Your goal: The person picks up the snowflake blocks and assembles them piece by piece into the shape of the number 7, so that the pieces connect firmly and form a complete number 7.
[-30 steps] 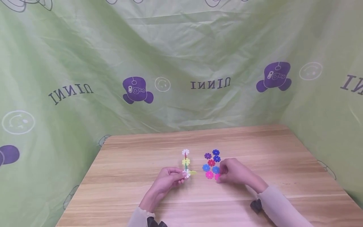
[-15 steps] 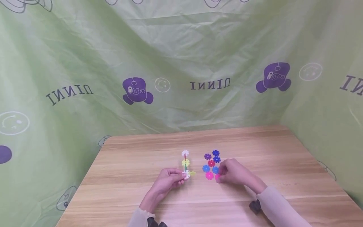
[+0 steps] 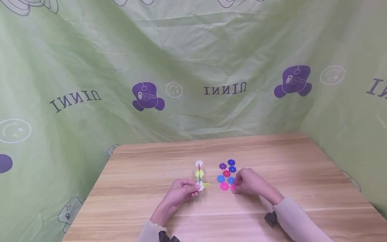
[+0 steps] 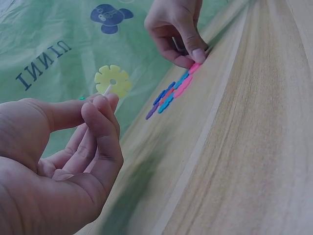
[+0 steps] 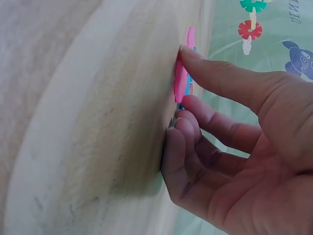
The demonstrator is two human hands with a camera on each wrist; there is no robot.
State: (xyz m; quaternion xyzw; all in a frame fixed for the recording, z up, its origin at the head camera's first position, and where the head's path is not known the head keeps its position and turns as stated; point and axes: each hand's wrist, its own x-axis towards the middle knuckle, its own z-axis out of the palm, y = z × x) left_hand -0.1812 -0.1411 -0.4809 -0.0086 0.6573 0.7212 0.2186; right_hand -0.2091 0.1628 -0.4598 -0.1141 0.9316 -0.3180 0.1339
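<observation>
My left hand [image 3: 179,193] pinches a white snowflake disc [image 3: 200,186] between thumb and fingertips, above the table. It is the lowest of a joined chain: an edge-on green disc [image 3: 199,180], a yellow disc [image 3: 199,173], a narrow red disc [image 3: 199,167] and a white top disc [image 3: 199,163]. A yellow-green disc [image 3: 207,185] juts out from the held disc's right side. Down on the table, my right hand [image 3: 251,183] has thumb and index finger at opposite edges of a pink snowflake disc [image 5: 181,81]. In the head view, its fingers partly hide that disc.
Loose discs lie grouped left of my right hand: another pink one [image 3: 224,186], light blue ones [image 3: 221,178], a red one [image 3: 226,173], a purple one [image 3: 222,166] and dark blue ones [image 3: 231,162]. A green printed curtain [image 3: 187,124] surrounds the wooden table [image 3: 145,161].
</observation>
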